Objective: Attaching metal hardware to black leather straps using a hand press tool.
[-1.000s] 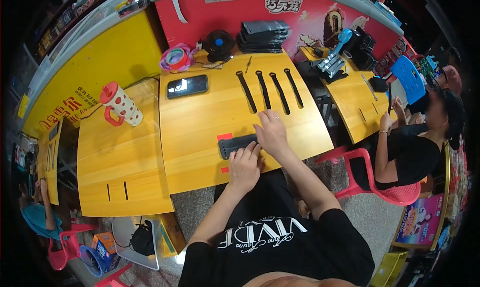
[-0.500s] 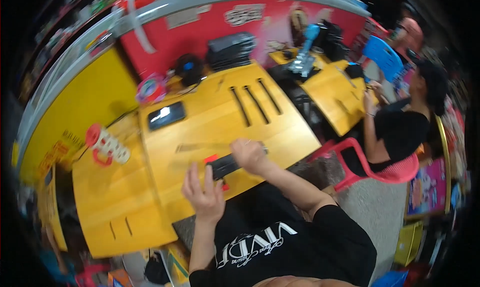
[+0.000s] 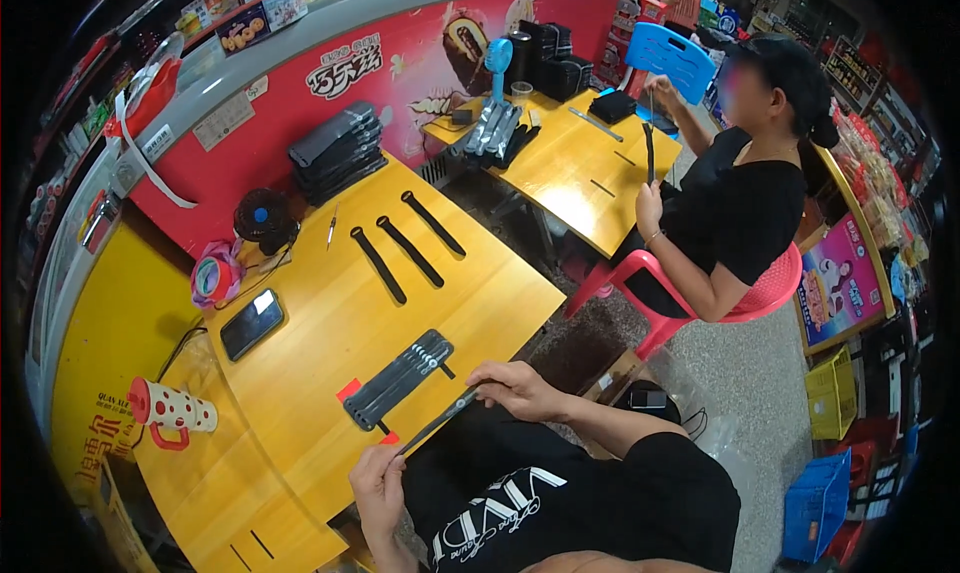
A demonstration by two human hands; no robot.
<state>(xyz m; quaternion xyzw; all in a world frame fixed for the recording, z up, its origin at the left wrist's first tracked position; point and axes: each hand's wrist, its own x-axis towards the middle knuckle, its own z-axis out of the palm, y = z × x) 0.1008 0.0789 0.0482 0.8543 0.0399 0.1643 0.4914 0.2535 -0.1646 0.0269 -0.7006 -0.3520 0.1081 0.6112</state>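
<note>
A narrow black strap (image 3: 440, 420) is stretched between my two hands, close to my body at the table's near edge. My left hand (image 3: 378, 488) pinches its lower left end. The upper right end is in the closed fingers of my right hand (image 3: 522, 388). Just beyond lies a flat bundle of black straps (image 3: 398, 381) on the yellow table, side by side, with pale marks at one end. Red pieces (image 3: 348, 391) stick out from beneath it. Farther off, three black straps (image 3: 410, 252) with looped ends lie in a slanting row.
A phone (image 3: 252, 324), pen (image 3: 332, 227), tape rolls (image 3: 214, 275) and small black fan (image 3: 264, 219) lie toward the far left. A polka-dot cup (image 3: 174, 411) stands left. Folded black packs (image 3: 338, 151) are stacked at the back. A co-worker (image 3: 740, 163) sits right, holding a strap.
Both hands have come away from the black bundle, toward my body, and now hold a single strap between them. The bundle lies uncovered. My view has turned to the right.
</note>
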